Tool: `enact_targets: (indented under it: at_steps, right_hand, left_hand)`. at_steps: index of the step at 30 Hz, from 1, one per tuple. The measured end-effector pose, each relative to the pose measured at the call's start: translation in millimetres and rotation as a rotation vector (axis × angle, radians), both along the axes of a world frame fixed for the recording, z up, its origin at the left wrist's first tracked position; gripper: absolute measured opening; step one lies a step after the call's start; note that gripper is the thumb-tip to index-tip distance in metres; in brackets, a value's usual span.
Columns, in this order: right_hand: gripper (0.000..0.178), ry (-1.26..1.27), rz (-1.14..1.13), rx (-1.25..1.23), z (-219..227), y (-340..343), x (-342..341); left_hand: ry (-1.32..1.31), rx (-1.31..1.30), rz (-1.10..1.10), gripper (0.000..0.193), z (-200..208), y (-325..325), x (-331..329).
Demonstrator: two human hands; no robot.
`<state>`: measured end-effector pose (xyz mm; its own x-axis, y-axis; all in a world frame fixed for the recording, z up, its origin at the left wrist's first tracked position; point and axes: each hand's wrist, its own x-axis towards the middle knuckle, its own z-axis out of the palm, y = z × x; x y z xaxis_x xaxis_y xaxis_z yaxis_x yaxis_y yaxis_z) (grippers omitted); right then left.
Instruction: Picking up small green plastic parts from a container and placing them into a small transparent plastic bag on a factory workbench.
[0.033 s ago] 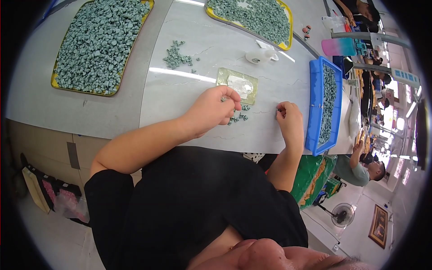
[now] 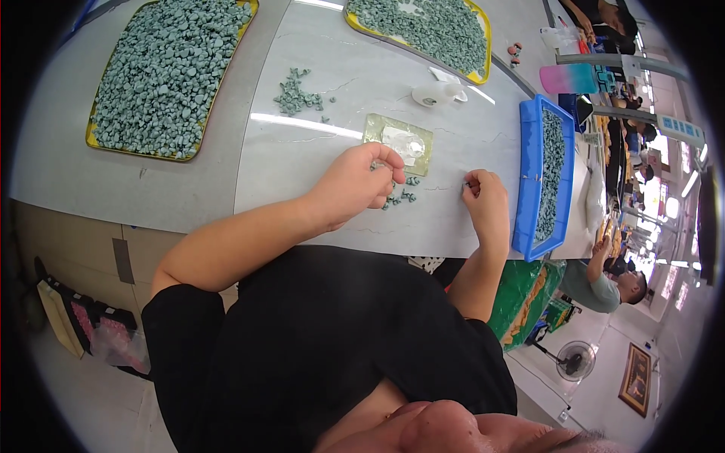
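Note:
My left hand (image 2: 362,185) is over small grey-green moulded pieces (image 2: 400,198) scattered on the table, beside a yellowish translucent pad (image 2: 424,155). Its fingers curl in with the thumb against them; what they hold, if anything, is hidden. On the pad lies a white patch (image 2: 400,143) with a clear, glossy look. Farther right, just above the tabletop, my right hand (image 2: 489,198) pinches a tiny piece (image 2: 467,186) between thumb and forefinger; its exact shape is too small to tell. A looser heap of the same pieces (image 2: 296,92) sits beyond my left hand.
Yellow-rimmed trays of grey-green pieces stand at far left (image 2: 89,136) and far centre (image 2: 487,53). A blue bin (image 2: 529,174) of pieces is on the right. Beyond the pad is a small white bottle (image 2: 438,92); a pink-and-teal tumbler (image 2: 566,79) stands far right. Other people work beyond.
The fingertips of my right hand have shifted slightly, and less of the dark piece between them shows. My left hand has not visibly moved.

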<state>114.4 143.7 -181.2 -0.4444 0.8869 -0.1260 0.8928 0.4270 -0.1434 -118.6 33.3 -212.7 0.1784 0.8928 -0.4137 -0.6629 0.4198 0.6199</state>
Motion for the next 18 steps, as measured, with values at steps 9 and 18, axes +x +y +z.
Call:
enact_targets:
  at_steps: [9,18]
  right_hand:
    - [0.018,0.842,0.029,-0.344,0,-36,-46]
    - [0.018,0.782,0.315,0.024,-4,-49,-69]
  left_hand:
    - [-0.066,0.009,-0.075,0.015,3,0,2]
    - [-0.116,0.041,-0.171,0.019,2,0,0]
